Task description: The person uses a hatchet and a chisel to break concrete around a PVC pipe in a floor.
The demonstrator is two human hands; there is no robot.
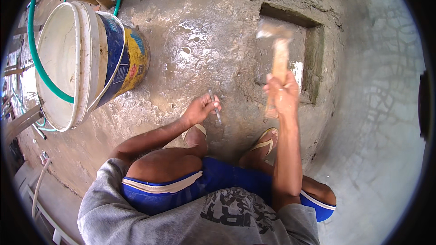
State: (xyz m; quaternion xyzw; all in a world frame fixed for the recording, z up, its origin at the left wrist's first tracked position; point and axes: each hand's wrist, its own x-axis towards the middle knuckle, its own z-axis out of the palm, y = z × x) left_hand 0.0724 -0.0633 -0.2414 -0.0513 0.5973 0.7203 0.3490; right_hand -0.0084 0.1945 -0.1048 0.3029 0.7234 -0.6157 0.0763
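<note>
Now the right hand (284, 94) grips the hammer (280, 56), its head blurred over the square recess (313, 52); the left hand (202, 110) pinches a thin rod (211, 95) over the wet floor (181, 70). Probably a steady rod and controlled swings serve best.

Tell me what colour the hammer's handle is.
The hammer's handle is light tan; it shows best in the head view, the only one here.
</note>
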